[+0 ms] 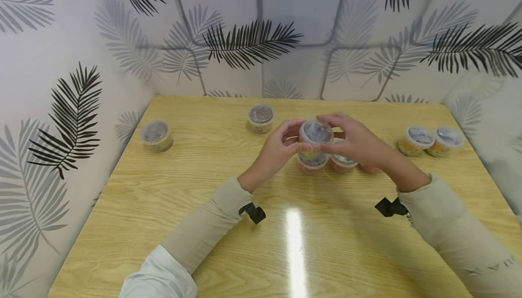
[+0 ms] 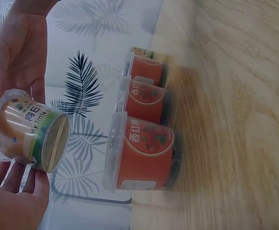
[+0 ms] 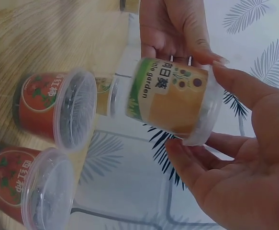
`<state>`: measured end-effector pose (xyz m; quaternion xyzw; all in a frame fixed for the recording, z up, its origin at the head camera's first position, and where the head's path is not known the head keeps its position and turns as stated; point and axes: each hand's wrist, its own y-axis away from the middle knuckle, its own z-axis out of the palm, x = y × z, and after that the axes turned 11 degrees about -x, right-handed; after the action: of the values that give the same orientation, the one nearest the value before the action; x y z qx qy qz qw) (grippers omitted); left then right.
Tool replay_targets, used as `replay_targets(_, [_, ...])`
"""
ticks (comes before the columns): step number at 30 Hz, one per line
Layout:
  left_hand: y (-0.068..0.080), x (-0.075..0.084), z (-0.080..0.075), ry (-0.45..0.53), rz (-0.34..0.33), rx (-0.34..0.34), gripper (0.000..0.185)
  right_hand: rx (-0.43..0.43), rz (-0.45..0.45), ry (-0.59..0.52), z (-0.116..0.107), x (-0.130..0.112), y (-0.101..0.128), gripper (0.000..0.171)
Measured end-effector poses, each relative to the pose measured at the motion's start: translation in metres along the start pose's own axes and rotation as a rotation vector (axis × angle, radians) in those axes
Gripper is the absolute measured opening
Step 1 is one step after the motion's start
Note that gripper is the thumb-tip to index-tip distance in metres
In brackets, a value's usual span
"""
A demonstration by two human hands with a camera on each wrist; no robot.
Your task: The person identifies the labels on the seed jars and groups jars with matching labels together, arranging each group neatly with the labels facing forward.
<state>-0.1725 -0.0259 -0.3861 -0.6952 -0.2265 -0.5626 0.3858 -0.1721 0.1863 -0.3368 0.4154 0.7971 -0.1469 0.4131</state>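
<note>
Wooden table [image 1: 163,207], yellow cup [image 1: 315,140] between both hands' grip, above red cups [image 1: 342,162]

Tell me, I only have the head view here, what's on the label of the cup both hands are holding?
Observer: The right wrist view shows the cup has a tan label with a green band and small flower pictures.
Operator: Is it touching anything below it?
Observer: No. The left wrist view shows a gap between it and the nearest of the red cups.
Operator: How many of those are in the row?
Observer: Three, upright and side by side on the table. The right hand mostly hides the third from you.
</note>
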Motion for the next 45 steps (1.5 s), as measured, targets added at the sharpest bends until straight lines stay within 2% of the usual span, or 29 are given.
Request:
replay_targets(11, [0.002,-0.008,0.005,0.01,-0.024,-0.034,0.057,-0.111,-0.04,0.257,-0.005,-0.004,0.003,0.071])
replay_targets(20, [0.002,-0.007,0.008,0.009,-0.038,-0.064,0.055,-0.115,-0.055,0.346,-0.008,-0.003,0.006,0.066])
replay_targets(25, [-0.003,-0.023,0.005,-0.047,-0.012,-0.099,0.054,-0.139,-0.054,0.399,-0.014,-0.003,0.013,0.068])
replay_targets(28, [-0.007,-0.032,-0.003,-0.176,-0.007,-0.109,0.051,-0.151,-0.014,0.405,-0.023,-0.003,0.022,0.07])
replay_targets(31, [-0.012,-0.035,-0.017,-0.347,-0.03,-0.077,0.049,-0.147,0.039,0.416,-0.035,-0.003,0.033,0.072])
replay_targets(40, [-0.02,-0.05,-0.084,-0.87,-0.222,0.044,0.051,-0.064,0.164,0.48,-0.083,0.018,0.074,0.075])
replay_targets(42, [-0.02,-0.056,-0.095,-0.961,-0.265,0.057,0.053,-0.049,0.212,0.492,-0.094,0.024,0.084,0.076])
replay_targets(45, [-0.021,-0.064,-0.105,-1.031,-0.32,0.051,0.059,-0.027,0.279,0.511,-0.112,0.04,0.099,0.077])
